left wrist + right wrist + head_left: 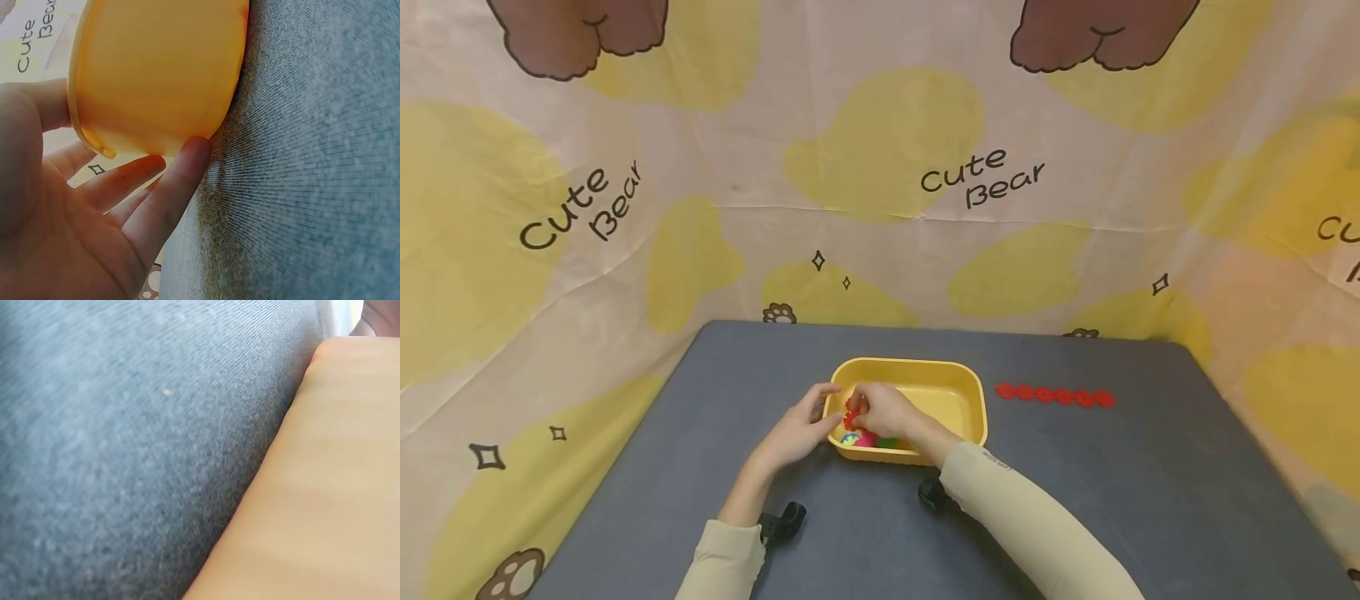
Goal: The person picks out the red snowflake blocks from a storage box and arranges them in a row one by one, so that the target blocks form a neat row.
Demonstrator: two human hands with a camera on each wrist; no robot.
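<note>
A yellow plastic basin (pixel 936 392) stands on the table. My left hand (pixel 797 429) grips its left end; in the left wrist view this hand (pixel 81 200) has its thumb over the rim and fingertips against the outer wall of the basin (pixel 156 75). Inside the basin's left part, my right hand (pixel 880 412) pinches a red notched disc (pixel 851 419). Below these fingers lie a pink piece (pixel 865 438), a green piece (pixel 887 443) and a multicoloured round piece (pixel 850 438). The right wrist view shows mostly the basin's outer wall (pixel 325 475); the right fingers are hidden there.
A row of several red discs (pixel 1055 395) lies on the grey table (pixel 865 533) to the basin's right. Behind the table hangs a printed cloth (pixel 880 250). Dark straps (pixel 786 521) sit at the wrists.
</note>
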